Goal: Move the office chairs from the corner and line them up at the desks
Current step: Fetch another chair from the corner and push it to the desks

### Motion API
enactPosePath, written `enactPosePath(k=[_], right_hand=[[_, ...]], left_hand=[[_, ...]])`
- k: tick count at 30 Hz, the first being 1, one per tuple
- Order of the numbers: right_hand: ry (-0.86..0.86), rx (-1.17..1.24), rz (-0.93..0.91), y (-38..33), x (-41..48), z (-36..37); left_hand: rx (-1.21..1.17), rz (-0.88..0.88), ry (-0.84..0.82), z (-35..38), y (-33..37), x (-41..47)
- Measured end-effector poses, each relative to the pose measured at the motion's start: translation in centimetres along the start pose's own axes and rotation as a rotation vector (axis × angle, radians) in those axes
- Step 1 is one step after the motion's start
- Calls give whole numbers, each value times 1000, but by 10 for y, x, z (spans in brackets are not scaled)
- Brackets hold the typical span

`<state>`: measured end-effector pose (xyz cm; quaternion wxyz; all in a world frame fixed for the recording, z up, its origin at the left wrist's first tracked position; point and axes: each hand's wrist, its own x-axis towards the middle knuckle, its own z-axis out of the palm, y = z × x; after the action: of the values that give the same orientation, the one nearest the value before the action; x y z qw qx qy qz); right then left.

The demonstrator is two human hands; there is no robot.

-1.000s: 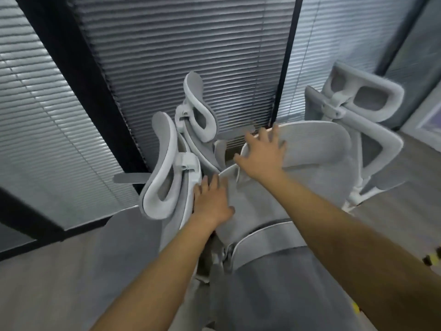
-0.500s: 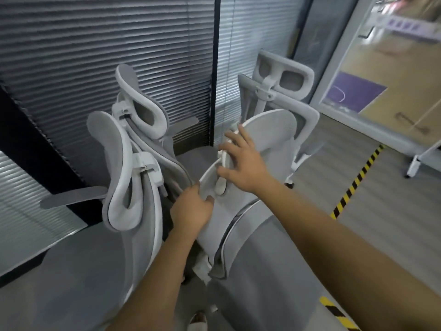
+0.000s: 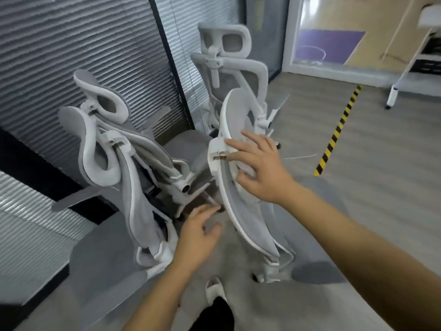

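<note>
Several grey mesh office chairs with white frames crowd the corner. The nearest chair (image 3: 250, 225) stands edge-on in front of me, its backrest curving up to a headrest (image 3: 235, 115). My right hand (image 3: 257, 168) grips that headrest, fingers spread over its face and thumb below. My left hand (image 3: 198, 232) hangs free just left of the backrest, fingers apart, holding nothing. A second chair (image 3: 136, 194) stands close on the left, a third chair (image 3: 108, 103) behind it. A fourth chair (image 3: 224, 44) stands upright by the blinds.
Slatted blinds (image 3: 83, 44) and a black post (image 3: 171, 68) close off the left and back. Yellow-black floor tape (image 3: 334, 137) runs across open grey floor on the right. A white frame leg (image 3: 393, 96) stands at the far right. My shoe (image 3: 214, 290) is below.
The nearest chair has swung round to stand edge-on. My left hand has come off its backrest and dropped lower. My right hand stays on the headrest. My view has turned right.
</note>
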<state>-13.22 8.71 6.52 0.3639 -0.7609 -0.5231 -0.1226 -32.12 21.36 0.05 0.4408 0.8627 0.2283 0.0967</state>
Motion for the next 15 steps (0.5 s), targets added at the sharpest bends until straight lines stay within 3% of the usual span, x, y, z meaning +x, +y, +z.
enactPosePath(k=[5,10,12,15], right_hand=[[149,-117,137,-28,-95,-77],[434,-352,496,-76,-225,-110],[383,-430,663,-91,-260,-101],[160,-556,968,-91,-281,-83]], left_hand=[[51,2,21,-8,8,27],[283,344,-160,15,18,90],[318,510,-184,31,25,111],[281,757,-217,61,45,126]])
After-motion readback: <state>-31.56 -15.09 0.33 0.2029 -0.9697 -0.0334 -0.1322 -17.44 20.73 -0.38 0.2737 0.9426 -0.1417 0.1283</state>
